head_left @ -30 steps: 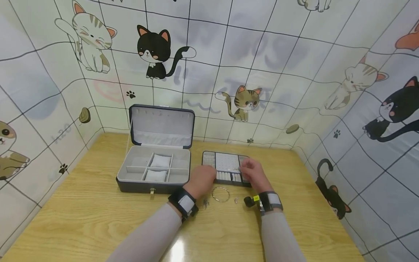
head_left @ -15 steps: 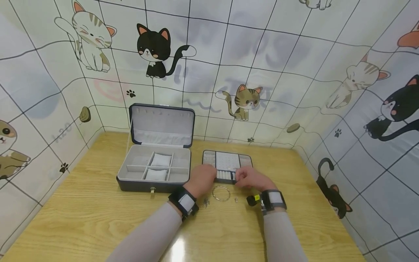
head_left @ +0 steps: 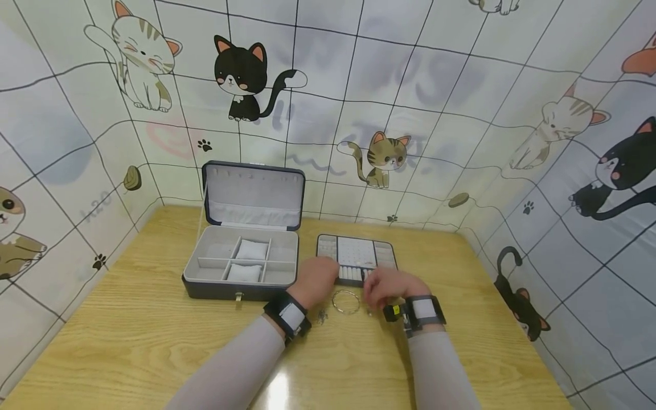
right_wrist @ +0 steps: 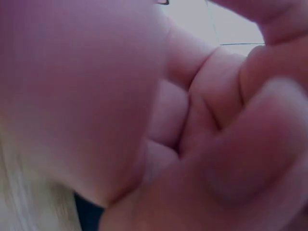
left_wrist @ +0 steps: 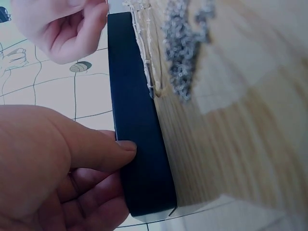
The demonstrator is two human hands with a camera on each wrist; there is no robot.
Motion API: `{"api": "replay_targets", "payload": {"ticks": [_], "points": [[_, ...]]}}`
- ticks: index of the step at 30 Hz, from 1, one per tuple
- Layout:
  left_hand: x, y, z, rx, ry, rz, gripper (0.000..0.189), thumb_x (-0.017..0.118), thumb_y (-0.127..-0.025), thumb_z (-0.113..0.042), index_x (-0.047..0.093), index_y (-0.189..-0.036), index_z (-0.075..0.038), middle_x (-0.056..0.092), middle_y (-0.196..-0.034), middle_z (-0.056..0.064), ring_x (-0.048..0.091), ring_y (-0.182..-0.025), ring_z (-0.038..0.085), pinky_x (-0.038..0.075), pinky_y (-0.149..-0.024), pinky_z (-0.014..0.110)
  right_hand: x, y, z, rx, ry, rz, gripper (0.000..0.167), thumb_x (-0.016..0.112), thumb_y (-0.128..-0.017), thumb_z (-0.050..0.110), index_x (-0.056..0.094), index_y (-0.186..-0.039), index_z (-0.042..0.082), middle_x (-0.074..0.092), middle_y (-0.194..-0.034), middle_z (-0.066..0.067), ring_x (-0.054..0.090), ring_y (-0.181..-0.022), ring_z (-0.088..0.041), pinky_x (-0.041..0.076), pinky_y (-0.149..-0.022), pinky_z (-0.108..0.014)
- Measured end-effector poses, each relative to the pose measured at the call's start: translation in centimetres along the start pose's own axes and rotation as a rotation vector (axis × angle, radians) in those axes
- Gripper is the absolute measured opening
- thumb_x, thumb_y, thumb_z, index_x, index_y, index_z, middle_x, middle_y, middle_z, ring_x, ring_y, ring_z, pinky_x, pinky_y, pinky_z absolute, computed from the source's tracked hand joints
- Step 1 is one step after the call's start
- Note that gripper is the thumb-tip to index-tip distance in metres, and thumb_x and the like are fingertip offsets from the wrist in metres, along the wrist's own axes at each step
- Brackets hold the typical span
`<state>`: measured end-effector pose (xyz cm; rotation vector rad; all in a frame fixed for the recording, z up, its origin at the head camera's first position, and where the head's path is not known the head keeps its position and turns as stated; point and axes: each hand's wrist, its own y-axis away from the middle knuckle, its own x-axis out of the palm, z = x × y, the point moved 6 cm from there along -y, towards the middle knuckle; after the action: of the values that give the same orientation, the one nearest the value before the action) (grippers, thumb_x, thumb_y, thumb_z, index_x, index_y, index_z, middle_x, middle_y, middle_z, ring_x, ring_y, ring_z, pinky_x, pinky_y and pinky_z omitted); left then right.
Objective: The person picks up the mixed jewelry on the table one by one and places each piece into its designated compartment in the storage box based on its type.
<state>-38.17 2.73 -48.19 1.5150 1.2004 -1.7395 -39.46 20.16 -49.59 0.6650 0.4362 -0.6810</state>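
My left hand holds the near left corner of a shallow jewelry tray with white compartments and ring rolls. In the left wrist view, the thumb presses on the tray's dark side wall and the other fingers curl behind it. My right hand hovers at the tray's near right corner, fingers loosely curled, close above a small shiny piece on the table. Nothing shows between thumb and fingers in the right wrist view. A gold bangle lies between the hands, and a silver chain sits left of it.
An open dark jewelry box stands left of the tray, its lid raised. Two white cushions sit in its divided inside. A cat-print cloth wall encloses the back and sides of the wooden table.
My right hand has moved from the tray's right side toward me and slightly left, down to the small piece on the table. The left hand has stayed on the tray.
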Motion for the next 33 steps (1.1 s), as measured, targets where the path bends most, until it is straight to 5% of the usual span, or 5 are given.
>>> {"api": "replay_targets", "payload": {"ticks": [17, 29, 33], "points": [[-0.3, 0.1, 0.0, 0.002, 0.02, -0.014, 0.013, 0.069, -0.097, -0.013, 0.074, -0.085, -0.016, 0.073, -0.082, 0.0, 0.065, -0.072, 0.017, 0.055, -0.063, 0.034, 0.9, -0.4, -0.9, 0.106, -0.056, 0.063, 0.01, 0.08, -0.085, 0.01, 0.078, -0.081, 0.001, 0.075, -0.072, -0.003, 0.068, -0.061, -0.013, 0.057, -0.063, -0.027], [-0.1, 0.1, 0.1, 0.014, 0.038, -0.018, 0.012, 0.069, -0.096, -0.013, 0.073, -0.085, -0.016, 0.073, -0.084, 0.0, 0.066, -0.073, 0.017, 0.056, -0.065, 0.033, 1.5, -0.9, -0.5, 0.048, -0.064, 0.14, 0.006, 0.076, -0.084, -0.001, 0.079, -0.082, 0.003, 0.076, -0.074, -0.004, 0.066, -0.061, -0.012, 0.056, -0.061, -0.026], [-0.2, 0.1, 0.1, 0.012, 0.048, -0.006, 0.011, 0.069, -0.096, -0.013, 0.073, -0.086, -0.016, 0.073, -0.084, 0.0, 0.065, -0.073, 0.017, 0.056, -0.066, 0.033, 1.1, -0.9, -0.4, 0.06, -0.003, 0.083, 0.007, 0.078, -0.079, -0.001, 0.08, -0.082, 0.005, 0.075, -0.072, -0.003, 0.064, -0.06, -0.012, 0.055, -0.061, -0.026]]}}
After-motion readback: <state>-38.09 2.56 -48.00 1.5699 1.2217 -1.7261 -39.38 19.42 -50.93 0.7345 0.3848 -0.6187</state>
